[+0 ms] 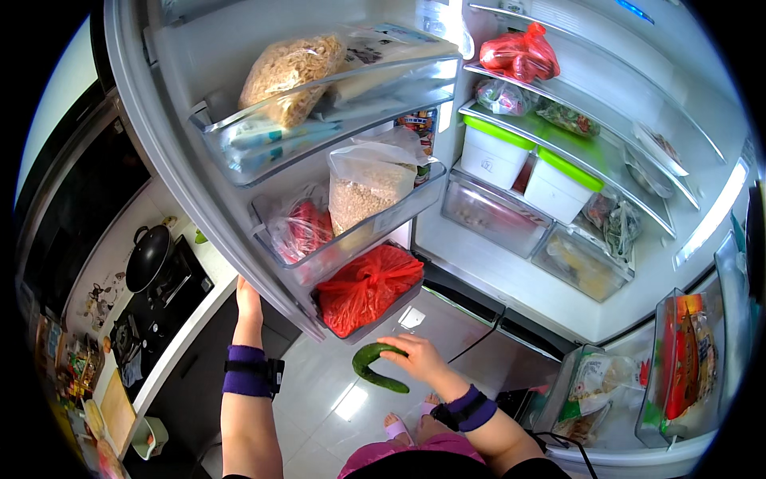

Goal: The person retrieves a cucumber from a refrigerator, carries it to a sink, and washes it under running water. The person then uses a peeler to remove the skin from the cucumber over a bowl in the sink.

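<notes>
A curved green cucumber (366, 363) hangs over the floor, its upper end pinched by my right hand (419, 357). My left hand (249, 299) is at the outer side of the open left refrigerator door (239, 263). The door's edge hides most of its fingers, so its grip cannot be seen. Just above the cucumber, a red plastic bag (371, 287) fills the lowest door bin. The open refrigerator compartment (508, 269) lies ahead and to the right, with shelves, two clear drawers and two white containers (494, 157) under green lids.
Door bins hold a bag of grain (371, 191) and a bag of flakes (293, 72). The right door (616, 458) stands open, carrying food packets. At left are a wok (149, 257), a black gas hob (161, 317) and a cutting board (118, 410). A dark cable (479, 344) hangs ahead.
</notes>
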